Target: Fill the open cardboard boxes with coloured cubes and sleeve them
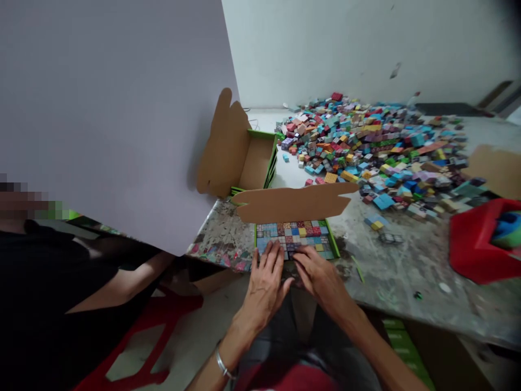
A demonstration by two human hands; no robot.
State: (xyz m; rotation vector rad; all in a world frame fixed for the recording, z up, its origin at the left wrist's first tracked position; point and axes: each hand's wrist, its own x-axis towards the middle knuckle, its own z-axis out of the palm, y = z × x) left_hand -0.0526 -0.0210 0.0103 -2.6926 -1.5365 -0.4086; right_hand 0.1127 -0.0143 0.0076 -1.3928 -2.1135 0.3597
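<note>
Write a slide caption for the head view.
Left hand and right hand over small colourful blocks packed in a green-edged box, a loose pile of blocks beyond.

Watching from afar, I see a pale, marked wall (345, 49) at one o'clock in muted light, a broad grey panel (114, 108) at ten, a stained worktable (407, 277) stretching toward four, a red stool (173, 305) at eight and pale floor (191, 339) at seven.
</note>
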